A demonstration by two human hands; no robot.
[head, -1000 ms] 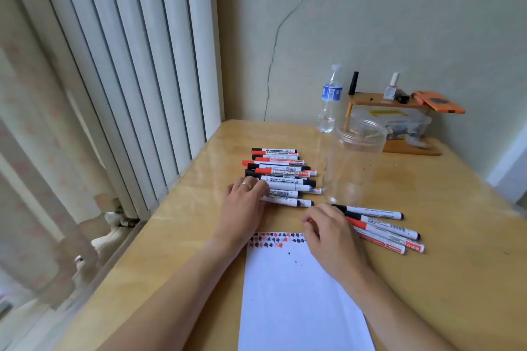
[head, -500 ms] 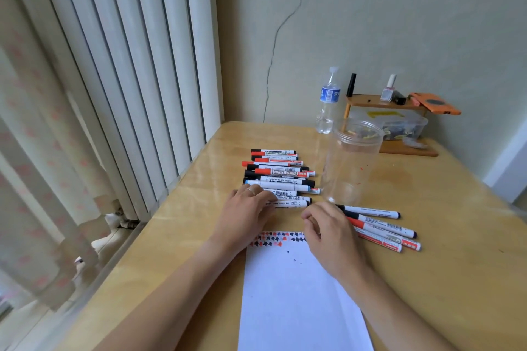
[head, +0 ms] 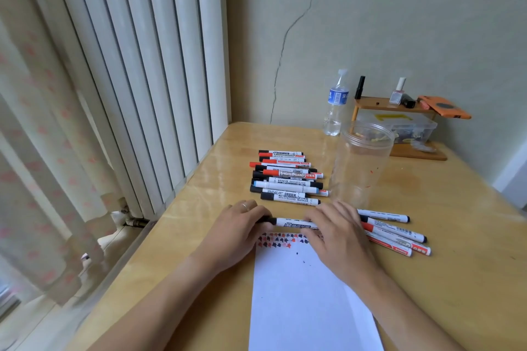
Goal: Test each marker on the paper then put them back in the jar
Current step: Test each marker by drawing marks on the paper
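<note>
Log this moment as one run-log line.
step: uncapping | left hand: grips cap end | right hand: holds black marker barrel | paper: test marks along top | jar: empty

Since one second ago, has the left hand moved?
Yes. The left hand came back from the marker row toward the paper, holding one marker.

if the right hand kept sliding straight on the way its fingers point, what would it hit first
Probably the left hand: the right hand points leftward along the marker both hold above the paper. Height is hard to judge.
</note>
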